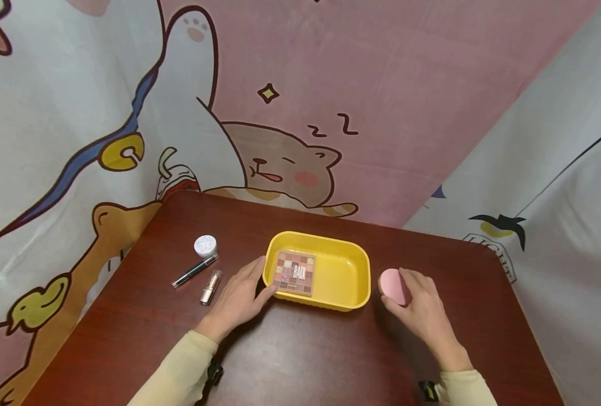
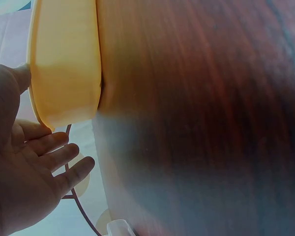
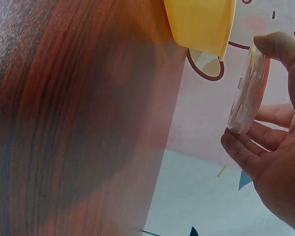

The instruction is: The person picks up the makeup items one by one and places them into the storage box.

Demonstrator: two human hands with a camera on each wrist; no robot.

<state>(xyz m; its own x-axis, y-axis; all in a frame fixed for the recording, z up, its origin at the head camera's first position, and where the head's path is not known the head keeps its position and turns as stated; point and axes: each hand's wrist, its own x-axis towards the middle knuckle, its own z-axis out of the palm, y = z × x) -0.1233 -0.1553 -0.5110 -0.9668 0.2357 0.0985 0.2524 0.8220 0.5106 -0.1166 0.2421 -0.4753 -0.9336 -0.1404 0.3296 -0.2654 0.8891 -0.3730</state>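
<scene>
A yellow plastic basket (image 1: 338, 282) stands on the table, with a square eyeshadow palette (image 1: 294, 273) marked "BACK" lying in its left half. My left hand (image 1: 242, 296) touches the basket's near left corner, the thumb at the near rim and the fingers along the left end. In the left wrist view its outer fingers (image 2: 73, 172) are extended away from the basket. To the right of the basket, my right hand (image 1: 422, 304) grips a round pink compact (image 1: 394, 286) between thumb and fingers. The right wrist view shows the compact (image 3: 248, 91) edge-on, raised off the table.
On the table's left side lie a round white jar (image 1: 206, 245), a dark pen-like tube (image 1: 195, 270) and a lipstick tube (image 1: 211, 287). A patterned cloth (image 1: 407, 113) hangs behind the brown table (image 1: 305, 355).
</scene>
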